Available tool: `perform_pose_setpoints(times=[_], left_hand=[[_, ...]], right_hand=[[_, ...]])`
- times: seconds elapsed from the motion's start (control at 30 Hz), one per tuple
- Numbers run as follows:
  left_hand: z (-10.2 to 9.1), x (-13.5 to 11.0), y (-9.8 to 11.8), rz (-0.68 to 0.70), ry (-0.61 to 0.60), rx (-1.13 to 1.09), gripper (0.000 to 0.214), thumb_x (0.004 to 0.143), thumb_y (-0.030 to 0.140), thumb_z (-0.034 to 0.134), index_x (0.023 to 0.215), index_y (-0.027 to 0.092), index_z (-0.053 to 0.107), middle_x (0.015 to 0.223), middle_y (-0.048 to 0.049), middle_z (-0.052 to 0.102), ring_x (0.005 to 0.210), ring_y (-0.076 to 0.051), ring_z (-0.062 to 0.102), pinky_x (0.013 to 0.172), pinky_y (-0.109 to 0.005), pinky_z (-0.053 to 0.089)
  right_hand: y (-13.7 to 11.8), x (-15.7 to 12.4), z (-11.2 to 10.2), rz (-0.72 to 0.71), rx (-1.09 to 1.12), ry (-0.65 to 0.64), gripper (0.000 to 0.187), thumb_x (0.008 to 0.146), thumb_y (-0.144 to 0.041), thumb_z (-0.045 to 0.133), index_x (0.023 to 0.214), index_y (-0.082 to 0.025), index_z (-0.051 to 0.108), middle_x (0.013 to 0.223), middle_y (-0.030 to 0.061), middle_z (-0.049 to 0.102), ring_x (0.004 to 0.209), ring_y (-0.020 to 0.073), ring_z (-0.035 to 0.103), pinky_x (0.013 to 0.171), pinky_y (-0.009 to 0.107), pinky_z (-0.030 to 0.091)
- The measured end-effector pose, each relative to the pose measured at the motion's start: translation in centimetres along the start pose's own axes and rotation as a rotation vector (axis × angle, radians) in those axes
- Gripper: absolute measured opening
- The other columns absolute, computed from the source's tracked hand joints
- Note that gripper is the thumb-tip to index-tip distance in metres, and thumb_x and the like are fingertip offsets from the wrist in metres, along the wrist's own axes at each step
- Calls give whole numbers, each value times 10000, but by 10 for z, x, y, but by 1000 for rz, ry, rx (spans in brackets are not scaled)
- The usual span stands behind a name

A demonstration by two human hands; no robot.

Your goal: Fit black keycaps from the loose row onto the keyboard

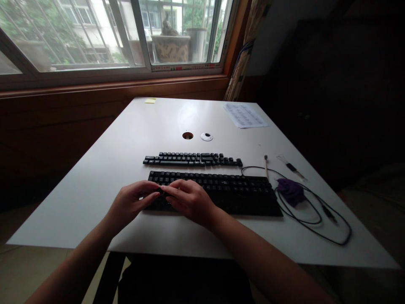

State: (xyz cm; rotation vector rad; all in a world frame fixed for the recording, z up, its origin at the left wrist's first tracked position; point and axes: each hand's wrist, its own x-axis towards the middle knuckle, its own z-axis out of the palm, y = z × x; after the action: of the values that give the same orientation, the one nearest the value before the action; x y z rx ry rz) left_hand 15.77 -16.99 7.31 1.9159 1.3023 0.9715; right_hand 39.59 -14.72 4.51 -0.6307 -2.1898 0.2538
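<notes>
**Forearms.** Both come in from the near edge and converge toward the middle. The left forearm rises from the lower left and the right from the lower right, both bare and both angled inward.

**Left hand (131,202).** Palm turned inward, wrist just above the surface (95,177). Thumb and forefinger reach to the right and are drawn narrow, with their tips meeting the other hand's. Whether anything sits between them cannot be told.

**Right hand (190,202).** Back of the hand faces up and the knuckles are raised. The fingers curl down and to the left, and the back of the hand hides the grip, so its hold cannot be told.

**Keyboard (234,194).** Black and full-width, lying flat under both hands. The fingertips meet over its left end, and the rest of it runs off to the right of the right hand.

**Cable (316,221).** Black, looped loosely on the surface, well right of the right hand and past the keyboard's right end.

**Purple cloth (290,190).** Bunched up within the cable loops, just beside the keyboard's right end.

**Strip of black keys (193,159).** A separate narrow row lying parallel to the keyboard, just beyond the hands.

**Thin stick (266,165) and slim tool (291,167).** Beyond and to the right of the hands, near the cloth.

**Round hole (187,135) and white ring cap (206,136).** Side by side, farther out, straight ahead of the hands.

**Printed sheet (245,115).** Far right of the hands.

**Yellow note (150,100).** At the far edge, ahead of the left hand.

**Window (95,33).** Beyond the surface, with a patterned pot (171,47) outside it and a curtain (243,63) at its right.
</notes>
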Motion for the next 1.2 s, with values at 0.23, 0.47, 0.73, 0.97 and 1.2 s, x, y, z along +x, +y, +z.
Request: perform_pose_setpoints(times=[0.23,0.47,0.73,0.97,1.2], left_hand=[[12,-1,16,-36,-3,-155,192,887,359,780,990,197,770,908,-52,803,787,-194,767,704,-258,643],[14,-2,20,-21,16,-172,158,889,314,780,1001,202,775,930,-47,803,812,-186,772,736,-251,651],[13,-4,27,-21,5,-268,131,910,261,762,1025,199,769,995,-55,804,898,-183,778,814,-250,649],[4,-1,20,70,-26,-88,132,948,277,726,1063,225,765,1031,-48,779,932,-185,745,830,-278,611],[-14,0,-16,290,53,324,125,957,312,716,1045,236,762,1011,-52,691,934,-208,650,823,-344,547]], right_hand=[[-4,0,-6,-19,-11,179,178,994,-288,679,1160,-249,732,907,14,758,828,134,700,754,297,506],[-10,0,-11,-58,1,239,105,974,-229,702,1073,-247,732,872,4,763,775,119,698,724,292,500],[-7,-1,-11,-73,-14,266,42,941,-235,737,964,-223,704,842,2,727,741,117,670,727,285,509],[-4,-1,-11,-39,-24,314,113,914,-207,755,1008,-240,701,847,3,722,733,124,652,722,280,519],[-4,4,-11,34,-34,334,94,951,-161,668,1002,-231,704,824,2,715,683,111,629,663,268,500]])
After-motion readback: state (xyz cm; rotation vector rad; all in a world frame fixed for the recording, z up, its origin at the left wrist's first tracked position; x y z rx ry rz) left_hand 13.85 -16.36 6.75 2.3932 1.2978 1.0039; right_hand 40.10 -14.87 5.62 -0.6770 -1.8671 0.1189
